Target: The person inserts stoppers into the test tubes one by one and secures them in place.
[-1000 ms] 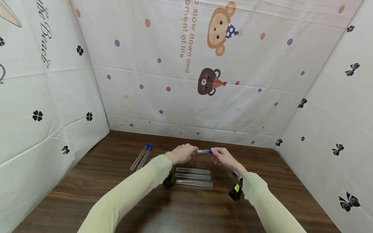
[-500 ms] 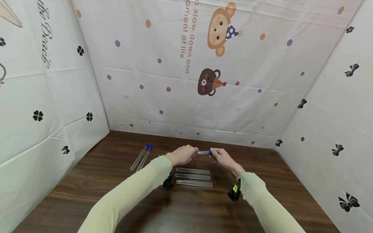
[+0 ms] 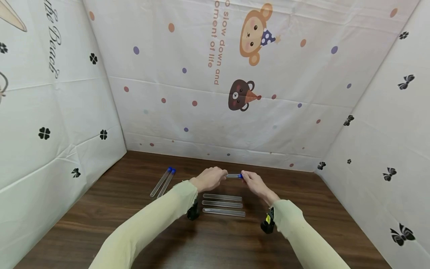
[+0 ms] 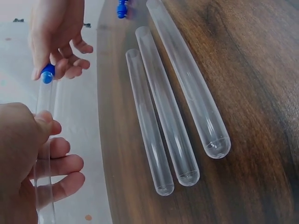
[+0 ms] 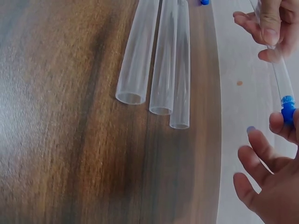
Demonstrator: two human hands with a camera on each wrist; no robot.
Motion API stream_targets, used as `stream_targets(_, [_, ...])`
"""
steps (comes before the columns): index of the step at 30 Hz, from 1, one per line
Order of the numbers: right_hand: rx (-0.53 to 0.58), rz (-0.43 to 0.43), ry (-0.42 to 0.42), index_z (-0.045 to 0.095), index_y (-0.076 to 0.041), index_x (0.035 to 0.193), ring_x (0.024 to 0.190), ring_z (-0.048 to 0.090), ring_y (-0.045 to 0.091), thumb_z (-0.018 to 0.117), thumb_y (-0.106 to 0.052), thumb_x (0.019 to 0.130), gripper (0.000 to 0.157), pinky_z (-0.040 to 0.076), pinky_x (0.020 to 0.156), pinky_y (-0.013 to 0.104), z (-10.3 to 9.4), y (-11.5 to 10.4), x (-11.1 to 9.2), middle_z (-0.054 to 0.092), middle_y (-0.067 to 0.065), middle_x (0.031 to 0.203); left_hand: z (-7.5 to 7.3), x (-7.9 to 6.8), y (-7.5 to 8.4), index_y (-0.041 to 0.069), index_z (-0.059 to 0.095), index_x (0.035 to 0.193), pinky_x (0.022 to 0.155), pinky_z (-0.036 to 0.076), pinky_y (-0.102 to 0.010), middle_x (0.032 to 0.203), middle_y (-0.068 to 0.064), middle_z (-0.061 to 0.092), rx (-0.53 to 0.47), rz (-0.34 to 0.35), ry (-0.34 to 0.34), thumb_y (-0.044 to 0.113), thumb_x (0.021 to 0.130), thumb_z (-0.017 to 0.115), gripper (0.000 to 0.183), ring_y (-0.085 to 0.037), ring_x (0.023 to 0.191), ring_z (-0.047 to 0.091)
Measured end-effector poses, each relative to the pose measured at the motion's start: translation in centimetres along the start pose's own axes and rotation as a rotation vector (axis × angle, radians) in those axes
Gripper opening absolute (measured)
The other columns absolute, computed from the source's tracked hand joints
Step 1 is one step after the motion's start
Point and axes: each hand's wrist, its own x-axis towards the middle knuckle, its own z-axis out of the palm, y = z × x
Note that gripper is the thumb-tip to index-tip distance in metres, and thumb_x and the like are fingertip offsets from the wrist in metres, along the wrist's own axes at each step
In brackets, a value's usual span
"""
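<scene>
Above the far part of the table, my left hand [image 3: 209, 178] grips a clear test tube [image 3: 232, 176] held roughly level. The fingers and thumb wrap its body, as the left wrist view shows. My right hand [image 3: 255, 183] pinches the blue stopper [image 4: 47, 73] between thumb and index finger. The stopper sits in the tube's mouth, and the other right fingers spread loosely in the right wrist view [image 5: 266, 172]. Below the hands lie three uncapped clear test tubes [image 3: 222, 204], side by side, rounded ends to the left.
Two test tubes with blue stoppers [image 3: 164, 182] lie slanted on the left of the brown wooden table [image 3: 215, 243]. Loose blue stoppers [image 4: 122, 9] rest on the table beyond the open tubes. Patterned white sheets [image 3: 201, 116] enclose the back and sides.
My right wrist and forearm have swung slightly left, and the thumb and finger have shifted on the stopper. The left hand stays nearly still. A blue stopper beside the right wrist is now hidden.
</scene>
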Motion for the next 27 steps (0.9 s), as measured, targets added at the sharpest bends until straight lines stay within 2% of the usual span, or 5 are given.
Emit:
stream_targets(5, [-0.043, -0.013, 0.055, 0.053, -0.006, 0.079, 0.066, 0.038, 0.016, 0.033, -0.03, 0.106, 0.041, 0.032, 0.062, 0.028, 0.4, -0.2, -0.2, 0.046, 0.004, 0.075, 0.3, -0.1, 0.1, 0.009, 0.065, 0.112, 0.074, 0.055, -0.027, 0.107, -0.001, 0.073, -0.01, -0.005, 0.012, -0.002, 0.092, 0.055, 0.025, -0.016, 0.096, 0.069])
stream_targets(11, [-0.04, -0.023, 0.073, 0.05, -0.005, 0.074, 0.059, 0.033, 0.013, 0.034, -0.024, 0.106, 0.041, 0.029, 0.058, 0.025, 0.7, -0.2, -0.2, 0.04, -0.001, 0.067, 0.6, 0.0, 0.2, 0.01, 0.067, 0.109, 0.071, 0.055, -0.026, 0.107, -0.001, 0.073, 0.009, -0.001, 0.035, -0.002, 0.09, 0.059, 0.024, -0.016, 0.095, 0.069])
stream_targets(18, [0.021, 0.06, 0.067, 0.049, -0.007, 0.074, 0.057, 0.03, 0.013, 0.032, -0.03, 0.107, 0.043, 0.027, 0.055, 0.025, 0.9, -0.3, -0.7, 0.038, -0.002, 0.066, 1.0, 0.2, 0.5, 0.011, 0.069, 0.102, 0.061, 0.051, -0.022, 0.1, 0.0, 0.074, 0.032, -0.002, 0.066, 0.002, 0.091, 0.06, 0.017, -0.013, 0.082, 0.068])
stream_targets(23, [0.042, 0.076, 0.072, 0.048, -0.008, 0.073, 0.057, 0.03, 0.013, 0.031, -0.031, 0.107, 0.044, 0.027, 0.056, 0.024, 1.1, -0.5, -0.6, 0.039, -0.002, 0.066, 1.1, 0.3, 0.5, 0.011, 0.069, 0.092, 0.053, 0.043, -0.02, 0.092, 0.0, 0.073, 0.03, -0.011, 0.095, 0.004, 0.093, 0.058, 0.013, -0.01, 0.068, 0.061])
stream_targets(27, [0.046, 0.074, 0.077, 0.05, -0.007, 0.074, 0.058, 0.03, 0.013, 0.03, -0.029, 0.107, 0.045, 0.027, 0.057, 0.025, 1.1, -0.5, -0.4, 0.04, -0.001, 0.067, 1.2, 0.4, 0.5, 0.011, 0.07, 0.09, 0.053, 0.044, -0.021, 0.09, 0.0, 0.073, 0.034, -0.016, 0.118, 0.006, 0.094, 0.057, 0.014, -0.011, 0.066, 0.062])
